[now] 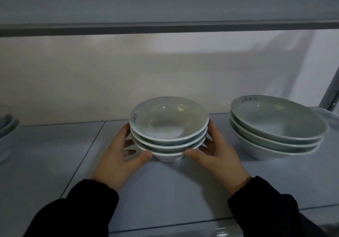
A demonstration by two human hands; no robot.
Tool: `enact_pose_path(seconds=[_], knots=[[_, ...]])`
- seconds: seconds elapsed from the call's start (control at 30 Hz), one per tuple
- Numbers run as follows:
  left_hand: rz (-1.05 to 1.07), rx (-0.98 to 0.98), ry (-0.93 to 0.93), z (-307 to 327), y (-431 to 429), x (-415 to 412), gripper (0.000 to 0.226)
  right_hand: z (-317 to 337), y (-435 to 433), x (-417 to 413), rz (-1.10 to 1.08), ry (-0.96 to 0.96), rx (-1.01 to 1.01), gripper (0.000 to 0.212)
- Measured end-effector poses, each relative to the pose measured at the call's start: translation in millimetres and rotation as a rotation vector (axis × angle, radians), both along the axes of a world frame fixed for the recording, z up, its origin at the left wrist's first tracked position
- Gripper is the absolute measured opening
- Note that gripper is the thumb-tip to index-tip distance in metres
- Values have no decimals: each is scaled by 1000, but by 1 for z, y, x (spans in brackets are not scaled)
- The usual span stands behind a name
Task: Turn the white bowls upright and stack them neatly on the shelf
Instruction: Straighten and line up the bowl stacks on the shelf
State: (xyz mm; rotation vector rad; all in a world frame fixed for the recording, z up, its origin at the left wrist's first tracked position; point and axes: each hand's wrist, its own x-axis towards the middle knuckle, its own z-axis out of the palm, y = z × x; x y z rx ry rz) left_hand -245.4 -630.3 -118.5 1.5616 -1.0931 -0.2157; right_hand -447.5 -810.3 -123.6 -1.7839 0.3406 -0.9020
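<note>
- Both hands are wrapped round the middle stack point(169, 126) of white bowls. The left hand point(117, 156) is curled against its left side and the right hand point(218, 156) against its right side. Each thumb is pressed to the front of the lowest bowl, near the foot.
- The middle stack is seen upright, mouths up, nested one inside another, with at least three rims countable. It is placed on the shelf point(165, 191), about halfway across and towards the back wall. Whether its foot is fully seated or held just clear cannot be told.
- A right-hand stack point(275, 132) of upright bowls, showing three rims, is set well apart on the same shelf. More bowls point(6, 132) are cut off by the left edge, and their number cannot be made out.
- No overturned bowl is visible, so the turning step is judged to be done for the bowls in view. The step in hand is taken to be the placing or straightening of the middle stack.
- For the next move, the stack should be settled flat and the rims checked for even nesting. The fingers should then be drawn away sideways, without dragging the lower bowls.
- Glazed bowls are expected to slide on one another, so a tilt on release is the risk to be guarded against.
</note>
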Motion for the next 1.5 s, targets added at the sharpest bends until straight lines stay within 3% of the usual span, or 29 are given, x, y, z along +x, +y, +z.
enact_pose_path(seconds=[0.7,1.07,1.13,1.23,1.33,1.5], knots=[[39,28,-11,-2,-2,-4,89,4,1,-3,-64,82,-34,107],[121,180,-148,14,27,-6,79,12,20,-9,-276,128,-117,78],[132,238,-217,23,45,-7,90,16,29,-12,-381,143,-187,77],[180,301,-287,36,70,-5,80,32,45,-12,-464,160,-443,78],[269,305,-319,51,95,-1,79,58,66,-6,-392,183,-604,70],[379,353,-343,65,142,-9,71,87,109,9,-200,163,-726,74]])
